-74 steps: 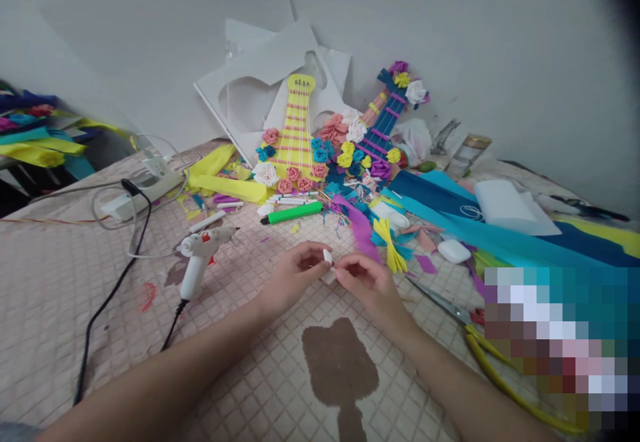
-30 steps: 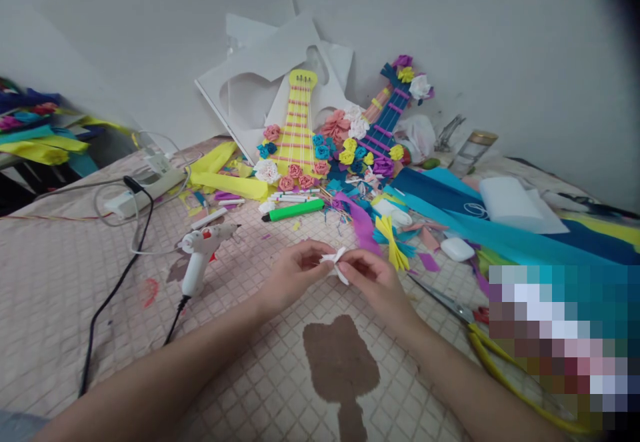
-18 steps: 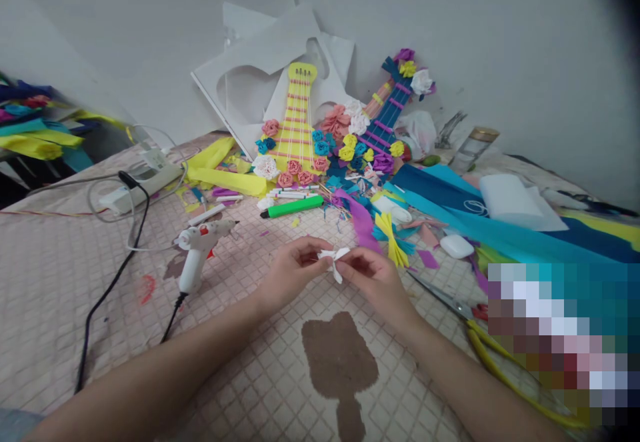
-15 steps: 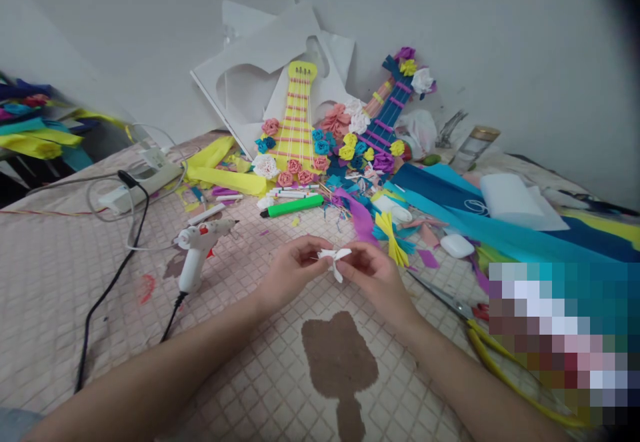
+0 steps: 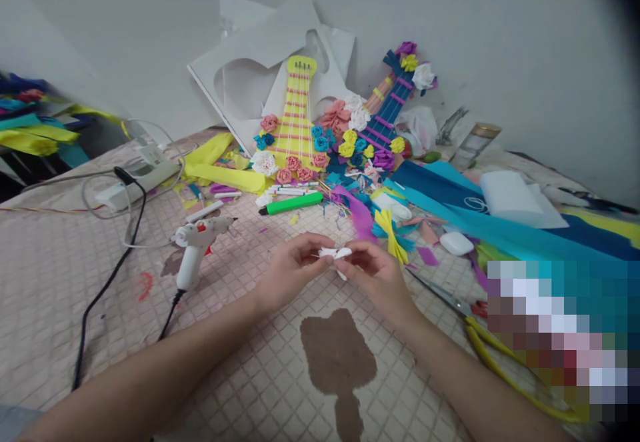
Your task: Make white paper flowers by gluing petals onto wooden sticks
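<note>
Between both hands, above the middle of the table, is a small white paper piece (image 5: 342, 254) with petal-like folds. My left hand (image 5: 295, 267) pinches its left side between thumb and fingers. On the right side, my right hand (image 5: 374, 270) grips it the same way, the two thumbs close together. My fingers hide part of the piece. A white glue gun (image 5: 196, 252) stands on the table left of my left hand. Scissors with yellow handles (image 5: 483, 349) lie right of my right hand.
Behind stand a yellow paper guitar (image 5: 299, 122) and a blue one (image 5: 393, 112) with paper flowers. A green marker (image 5: 295, 203), a yellow paper bow (image 5: 391, 237) and scraps lie beyond my hands. A power strip (image 5: 135, 185) with cables is at the left, blue paper (image 5: 450, 209) at the right.
The lower petal of the white piece has moved up a little and the right petal looks rounder between my fingers. Both hands keep their hold, almost in the same place.
</note>
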{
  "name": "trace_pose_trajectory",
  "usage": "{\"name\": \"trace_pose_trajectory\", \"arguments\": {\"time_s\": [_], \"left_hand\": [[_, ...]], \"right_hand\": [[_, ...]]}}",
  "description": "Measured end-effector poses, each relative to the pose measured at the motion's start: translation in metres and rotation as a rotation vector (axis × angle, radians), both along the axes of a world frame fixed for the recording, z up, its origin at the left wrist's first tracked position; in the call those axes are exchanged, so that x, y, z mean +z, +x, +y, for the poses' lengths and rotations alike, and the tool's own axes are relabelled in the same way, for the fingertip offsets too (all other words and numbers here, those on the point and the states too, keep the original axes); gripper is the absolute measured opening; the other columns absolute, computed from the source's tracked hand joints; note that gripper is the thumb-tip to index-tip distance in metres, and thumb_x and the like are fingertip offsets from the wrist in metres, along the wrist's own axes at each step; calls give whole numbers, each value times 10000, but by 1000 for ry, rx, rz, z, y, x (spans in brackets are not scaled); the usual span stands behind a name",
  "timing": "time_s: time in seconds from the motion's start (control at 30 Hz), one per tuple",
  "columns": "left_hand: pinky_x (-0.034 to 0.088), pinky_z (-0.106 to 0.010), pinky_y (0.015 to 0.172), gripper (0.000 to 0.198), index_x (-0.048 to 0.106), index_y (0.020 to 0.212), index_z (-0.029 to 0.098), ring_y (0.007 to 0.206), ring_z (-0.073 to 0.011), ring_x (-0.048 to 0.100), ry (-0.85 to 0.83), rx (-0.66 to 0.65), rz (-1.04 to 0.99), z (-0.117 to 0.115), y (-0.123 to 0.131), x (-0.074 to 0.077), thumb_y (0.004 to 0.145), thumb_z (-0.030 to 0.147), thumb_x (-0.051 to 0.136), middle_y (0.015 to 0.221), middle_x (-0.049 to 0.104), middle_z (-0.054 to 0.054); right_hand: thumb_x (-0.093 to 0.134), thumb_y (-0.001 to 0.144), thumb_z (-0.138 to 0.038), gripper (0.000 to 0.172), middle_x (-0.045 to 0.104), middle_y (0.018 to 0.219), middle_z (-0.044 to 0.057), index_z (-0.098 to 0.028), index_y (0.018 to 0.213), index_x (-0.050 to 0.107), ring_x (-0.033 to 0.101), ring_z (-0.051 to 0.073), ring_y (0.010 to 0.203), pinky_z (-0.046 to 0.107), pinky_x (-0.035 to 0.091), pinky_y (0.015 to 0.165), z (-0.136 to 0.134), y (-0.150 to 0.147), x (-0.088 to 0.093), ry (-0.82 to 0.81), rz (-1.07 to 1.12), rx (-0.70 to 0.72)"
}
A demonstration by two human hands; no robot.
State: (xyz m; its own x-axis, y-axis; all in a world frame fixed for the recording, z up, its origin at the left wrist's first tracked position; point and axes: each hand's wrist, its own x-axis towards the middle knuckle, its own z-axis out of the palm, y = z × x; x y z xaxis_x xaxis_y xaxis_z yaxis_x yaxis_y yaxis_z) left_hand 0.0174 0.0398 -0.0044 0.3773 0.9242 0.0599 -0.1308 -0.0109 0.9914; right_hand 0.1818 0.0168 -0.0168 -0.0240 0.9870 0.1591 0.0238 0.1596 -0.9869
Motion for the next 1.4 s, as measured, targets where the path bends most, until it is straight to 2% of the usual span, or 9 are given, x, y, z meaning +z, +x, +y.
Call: {"name": "trace_pose_trajectory", "arguments": {"time_s": [0.2,0.47,0.7,0.83,1.1,1.27,1.4], "left_hand": [[470,-292,780,217,597,896,146,860,-154,597,-10,-52,-25,-1,1,1,727,255,680,934,627,-57],[471,-300,809,178,623,912,160,916,-171,587,115,-32,61,-3,1,2,764,255,651,976,631,-68],[480,-304,814,169,607,933,153,930,-174,605,142,-74,10,-3,1,-1,781,219,636,975,635,-73],[483,-307,815,165,606,928,155,931,-176,607,133,-75,7,-3,1,-2,779,217,639,965,639,-69],[489,-276,803,165,608,913,157,889,-145,608,84,-84,-44,-3,2,-1,762,203,657,928,635,-45],[493,-285,802,192,600,893,149,859,-142,615,17,-67,-76,-3,4,-1,736,218,686,896,646,-39],[496,-272,772,214,591,898,148,830,-132,618,-38,-68,-74,-3,5,-2,728,226,695,891,648,-33]], "right_hand": [[695,714,-260,140,546,824,6,-201,750,573,529,120,713,245,438,614,0,1,1,110,23,40],[698,716,-226,122,544,785,16,-213,700,577,530,151,775,275,443,661,0,0,0,279,-18,-12],[716,703,-199,158,555,765,0,-220,796,589,514,138,716,281,430,649,-2,2,-1,334,-73,-62],[707,716,-216,115,575,772,8,-219,778,610,525,146,728,288,435,651,-1,2,2,379,-136,-53],[724,695,-207,136,593,781,3,-227,776,617,552,138,728,271,466,656,-1,2,0,300,-95,-97],[725,691,-265,129,633,796,24,-222,786,650,588,165,752,293,486,657,-2,0,-1,255,-111,-172],[713,697,-292,108,652,757,21,-218,758,662,597,157,697,287,484,623,-3,0,1,219,-128,-214]]}}
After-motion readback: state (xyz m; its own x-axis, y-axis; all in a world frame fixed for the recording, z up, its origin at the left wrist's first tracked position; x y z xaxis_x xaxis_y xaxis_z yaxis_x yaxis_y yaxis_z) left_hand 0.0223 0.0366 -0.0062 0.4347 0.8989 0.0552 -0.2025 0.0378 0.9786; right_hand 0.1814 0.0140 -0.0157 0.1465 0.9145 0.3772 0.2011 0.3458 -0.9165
